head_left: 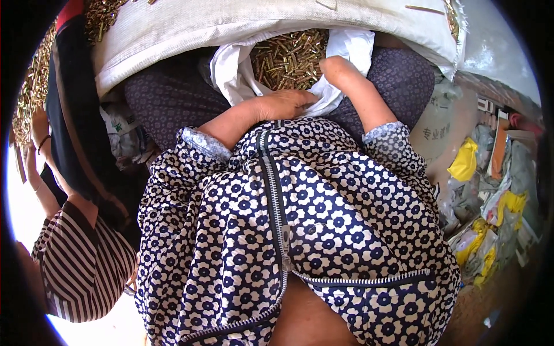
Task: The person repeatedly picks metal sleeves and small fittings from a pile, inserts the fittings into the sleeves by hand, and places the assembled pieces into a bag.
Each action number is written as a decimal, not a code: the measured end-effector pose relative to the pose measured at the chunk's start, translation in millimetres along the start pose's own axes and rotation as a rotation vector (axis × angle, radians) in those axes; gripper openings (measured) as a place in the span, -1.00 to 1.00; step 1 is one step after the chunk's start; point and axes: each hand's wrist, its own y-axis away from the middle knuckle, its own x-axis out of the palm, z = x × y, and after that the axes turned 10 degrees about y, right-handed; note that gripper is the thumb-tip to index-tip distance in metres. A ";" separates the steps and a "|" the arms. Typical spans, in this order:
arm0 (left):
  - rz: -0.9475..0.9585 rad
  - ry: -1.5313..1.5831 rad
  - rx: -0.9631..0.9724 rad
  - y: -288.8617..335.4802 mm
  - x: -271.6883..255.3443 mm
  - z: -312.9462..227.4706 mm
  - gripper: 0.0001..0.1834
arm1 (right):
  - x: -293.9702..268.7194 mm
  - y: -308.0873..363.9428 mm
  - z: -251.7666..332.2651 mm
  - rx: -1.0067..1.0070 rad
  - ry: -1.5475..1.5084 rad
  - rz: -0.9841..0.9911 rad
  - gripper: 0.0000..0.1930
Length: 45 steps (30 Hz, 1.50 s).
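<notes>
Between my knees a white cloth bag (232, 69) stands with its mouth spread. Inside lies a heap of small, slender brass-coloured metal pieces (288, 60). My left hand (287, 104) rests across the bag's near rim, its fingers together and pointing right, closed on the cloth. On the right side of the opening, my right hand (341, 73) is bent over the rim and looks closed on it. The fingertips of the right hand are mostly hidden. Both hands touch the bag, a short way apart.
A white woven sheet (242, 23) spans the front, above my legs. More brass-coloured pieces (99, 20) lie at the far left. Beside me on the left sits a person in a striped sleeve (86, 259), hands at that pile. Crumpled plastic bags (490, 213) lie at the right.
</notes>
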 end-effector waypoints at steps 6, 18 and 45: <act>0.013 -0.044 0.046 -6.0 2.1 -0.1 -0.54 | 12.2 -6.2 9.2 0.024 0.009 -0.318 -0.77; 0.098 -0.090 -0.115 -26.8 2.5 -13.4 -0.51 | 45.3 -33.1 -19.4 -0.066 0.072 -0.373 -0.80; 0.054 -0.108 -0.106 -21.1 0.4 -7.7 -0.55 | -0.3 5.0 -1.8 -0.184 -1.373 -0.097 -0.85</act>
